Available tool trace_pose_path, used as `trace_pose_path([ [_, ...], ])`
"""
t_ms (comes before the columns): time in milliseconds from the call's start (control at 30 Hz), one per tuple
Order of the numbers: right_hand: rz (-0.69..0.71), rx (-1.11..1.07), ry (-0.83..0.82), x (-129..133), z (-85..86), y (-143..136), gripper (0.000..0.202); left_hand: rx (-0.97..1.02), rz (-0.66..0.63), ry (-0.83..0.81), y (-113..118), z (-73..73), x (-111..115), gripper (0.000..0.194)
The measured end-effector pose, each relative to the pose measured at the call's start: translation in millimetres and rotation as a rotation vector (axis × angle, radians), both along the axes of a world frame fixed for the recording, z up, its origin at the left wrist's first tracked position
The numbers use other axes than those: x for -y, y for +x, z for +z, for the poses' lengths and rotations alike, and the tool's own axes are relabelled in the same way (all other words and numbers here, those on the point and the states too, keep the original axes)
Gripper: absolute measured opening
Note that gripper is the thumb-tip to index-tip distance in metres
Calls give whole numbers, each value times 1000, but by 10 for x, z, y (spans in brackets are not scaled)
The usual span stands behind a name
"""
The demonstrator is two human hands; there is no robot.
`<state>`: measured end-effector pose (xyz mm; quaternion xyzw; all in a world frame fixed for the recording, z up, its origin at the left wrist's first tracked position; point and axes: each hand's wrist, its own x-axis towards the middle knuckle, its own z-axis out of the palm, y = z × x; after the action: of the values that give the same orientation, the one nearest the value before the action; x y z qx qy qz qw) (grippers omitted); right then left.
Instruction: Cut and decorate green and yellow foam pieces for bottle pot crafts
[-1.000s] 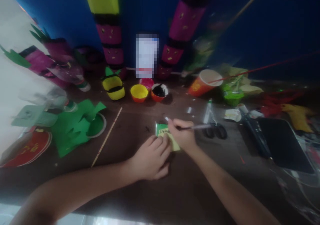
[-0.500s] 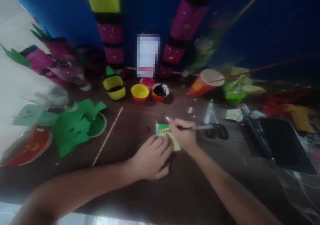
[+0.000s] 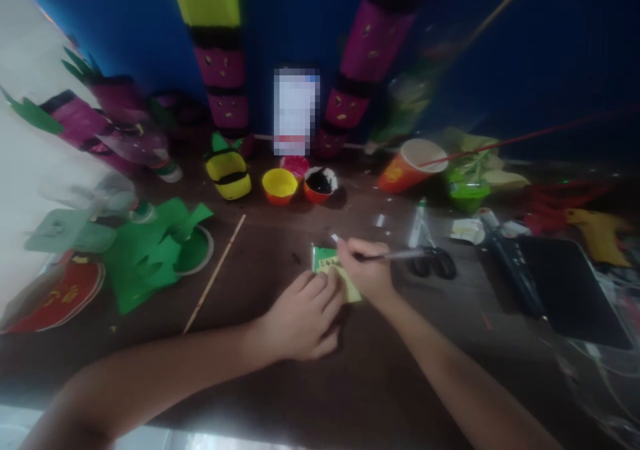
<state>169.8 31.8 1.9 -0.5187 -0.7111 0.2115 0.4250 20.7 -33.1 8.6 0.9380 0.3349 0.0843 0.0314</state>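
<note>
My right hand (image 3: 369,271) is closed round a dark pen (image 3: 393,255), its fingertips low over a small yellow paper (image 3: 350,288) with dark marks near its upper left. Under that paper a green piece (image 3: 317,253) shows at the top left. My left hand (image 3: 306,313) rests on the lower left part of the yellow paper, knuckles up, with curled fingers; whether they grip anything is hidden. A small white strip (image 3: 335,237) lies just beyond my right fingertips.
Paint cups in yellow (image 3: 280,185) and black (image 3: 320,183) stand ahead. Scissors (image 3: 435,262) and a dark tablet (image 3: 575,290) lie to the right. Leftward are a wooden stick (image 3: 215,273) and green sheets (image 3: 135,263). An orange cup (image 3: 413,163) leans at the back.
My right hand has shifted very slightly, and more of the dark marks on the yellow paper show. My left hand stays in place.
</note>
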Motion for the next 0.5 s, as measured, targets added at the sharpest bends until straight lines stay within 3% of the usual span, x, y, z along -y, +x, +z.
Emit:
trace_pose_path([
  [500,-8,6,16,-7,-7,-2,42,10,5,-7,4,-2,-2,54],
])
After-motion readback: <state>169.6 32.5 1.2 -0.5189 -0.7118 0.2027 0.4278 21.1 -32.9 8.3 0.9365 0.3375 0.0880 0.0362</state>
